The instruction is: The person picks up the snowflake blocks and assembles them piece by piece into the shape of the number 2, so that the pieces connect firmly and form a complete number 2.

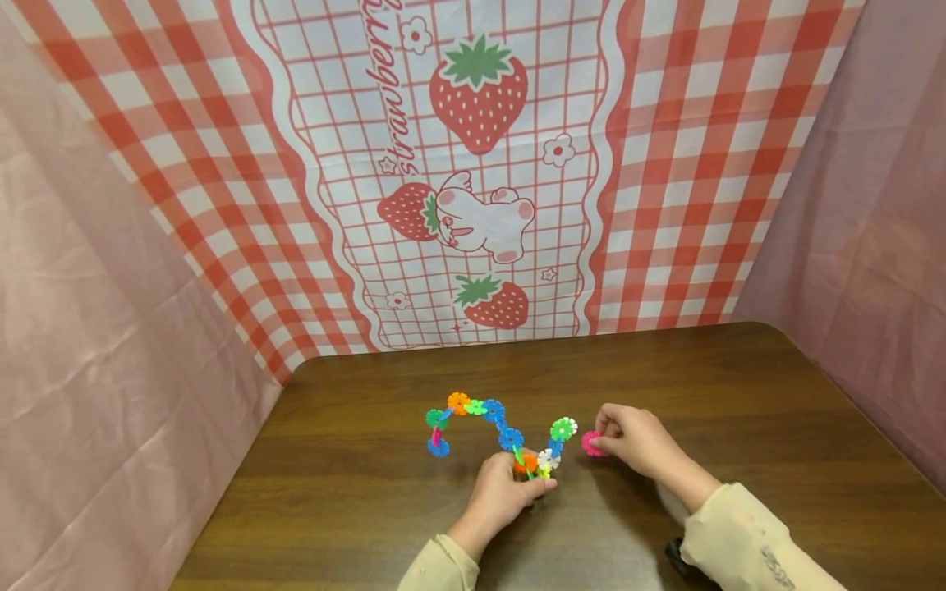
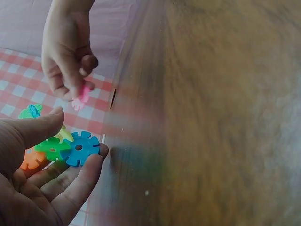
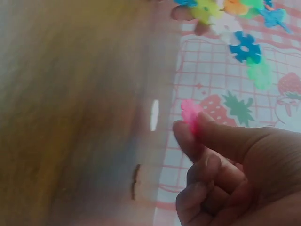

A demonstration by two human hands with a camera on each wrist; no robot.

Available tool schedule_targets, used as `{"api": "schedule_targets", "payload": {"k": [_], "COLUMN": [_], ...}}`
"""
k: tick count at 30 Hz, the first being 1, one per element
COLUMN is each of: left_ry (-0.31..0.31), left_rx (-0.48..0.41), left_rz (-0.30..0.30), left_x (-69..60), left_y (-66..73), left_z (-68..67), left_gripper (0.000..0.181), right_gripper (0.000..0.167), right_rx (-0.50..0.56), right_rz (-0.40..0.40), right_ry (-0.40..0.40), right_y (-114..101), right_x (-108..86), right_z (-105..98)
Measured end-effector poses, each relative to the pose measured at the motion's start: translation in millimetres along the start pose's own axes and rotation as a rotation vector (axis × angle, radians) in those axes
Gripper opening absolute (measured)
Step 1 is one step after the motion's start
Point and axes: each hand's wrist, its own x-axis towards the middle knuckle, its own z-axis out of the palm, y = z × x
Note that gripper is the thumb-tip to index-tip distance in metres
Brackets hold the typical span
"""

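Note:
A chain of interlocking notched plastic discs, in blue, green, orange, white, yellow and pink, curves above the table. My left hand holds it near its right part, by orange and yellow discs. In the left wrist view a blue disc and a green one lie between thumb and fingers. Off to the right, my right hand pinches a single pink disc between thumb and index finger. That pink disc is apart from the chain, whose near end is a green-and-white disc.
Brown wood-grain table lies under both hands. A red-and-white checked strawberry cloth hangs behind it, with pink drapes at the sides. A small black object shows by the right sleeve.

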Motion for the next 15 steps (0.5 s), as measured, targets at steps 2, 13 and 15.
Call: {"api": "schedule_targets", "payload": {"k": [2,13,15], "left_ry": [-0.001,-0.004,0.002], "left_rx": [0.000,0.023,0.039], "left_rz": [0.004,0.014,0.026], "left_x": [0.0,-0.2,-0.5], "left_y": [0.2,1.8,2.1], "left_z": [-0.2,-0.2,0.0], "left_gripper": [0.028,0.028,0.028], "right_gripper": [0.011,0.015,0.015], "right_rx": [0.055,0.271,0.279], "right_rz": [-0.014,0.009,0.010], "right_ry": [0.018,0.122,0.137], "right_y": [-4,-29,-31], "right_x": [0.2,-2.5,-2.9], "right_z": [-4,-16,-17]}}
